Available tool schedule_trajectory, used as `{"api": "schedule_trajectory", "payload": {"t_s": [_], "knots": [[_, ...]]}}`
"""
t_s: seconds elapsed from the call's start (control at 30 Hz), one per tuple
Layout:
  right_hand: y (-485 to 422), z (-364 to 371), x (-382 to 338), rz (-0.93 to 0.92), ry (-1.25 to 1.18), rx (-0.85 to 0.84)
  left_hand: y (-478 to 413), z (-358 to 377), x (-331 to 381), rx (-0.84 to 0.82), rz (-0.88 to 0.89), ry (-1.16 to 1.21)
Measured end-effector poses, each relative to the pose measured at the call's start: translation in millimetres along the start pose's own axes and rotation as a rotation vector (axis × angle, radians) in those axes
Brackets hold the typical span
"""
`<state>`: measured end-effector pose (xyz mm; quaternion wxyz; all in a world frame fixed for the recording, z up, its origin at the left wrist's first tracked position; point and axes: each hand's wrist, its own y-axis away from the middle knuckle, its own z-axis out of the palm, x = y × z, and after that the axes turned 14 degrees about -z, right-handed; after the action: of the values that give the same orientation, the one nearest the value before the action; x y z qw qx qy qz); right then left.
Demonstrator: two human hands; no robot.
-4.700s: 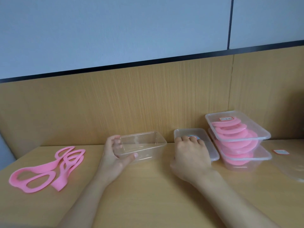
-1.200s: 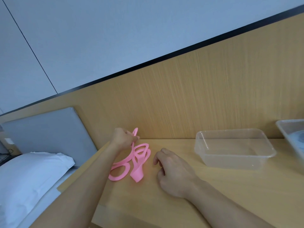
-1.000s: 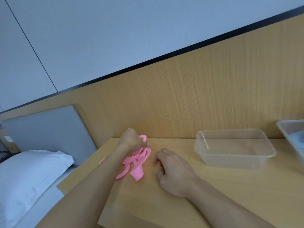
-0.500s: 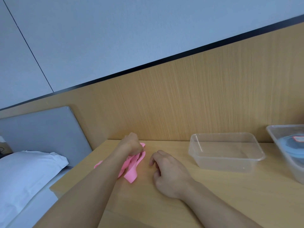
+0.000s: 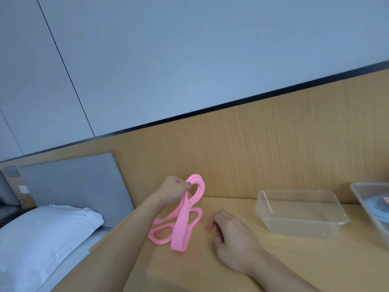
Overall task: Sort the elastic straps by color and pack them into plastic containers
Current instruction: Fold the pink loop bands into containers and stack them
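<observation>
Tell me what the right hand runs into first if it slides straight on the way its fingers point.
The right hand points forward-left along the wooden table; it would likely first meet the pink elastic straps that the left hand holds, before the wooden back panel. Depth is uncertain.

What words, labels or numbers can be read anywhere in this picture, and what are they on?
No text here can be read.
The red-edged label in the container at the right edge is cut off by the frame and blurred.
The white tag at the far left is too small to read.
The pink straps and the clear tub show no print.
</observation>
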<state>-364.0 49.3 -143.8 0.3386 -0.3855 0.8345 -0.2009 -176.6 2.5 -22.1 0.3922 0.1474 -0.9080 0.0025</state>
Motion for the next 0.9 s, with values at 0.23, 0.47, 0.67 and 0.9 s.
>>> {"api": "schedule_trajectory", "payload": {"t_s": [0.23, 0.47, 0.67, 0.9], "knots": [[1, -14, -15, -0.065, -0.03, 0.171, 41, -16, 27, -0.045, 0.177, 0.078], [-25, -70, -32, -0.042, -0.108, 0.634, 80, -21, 57, -0.063, 0.32, 0.031], [-47, -123, -42, -0.078, -0.217, 0.657, 101, -16, 86, -0.115, 0.372, 0.209], [-57, -178, -58, -0.084, -0.348, 0.705, 122, 0, 123, -0.177, 0.467, 0.413]]}}
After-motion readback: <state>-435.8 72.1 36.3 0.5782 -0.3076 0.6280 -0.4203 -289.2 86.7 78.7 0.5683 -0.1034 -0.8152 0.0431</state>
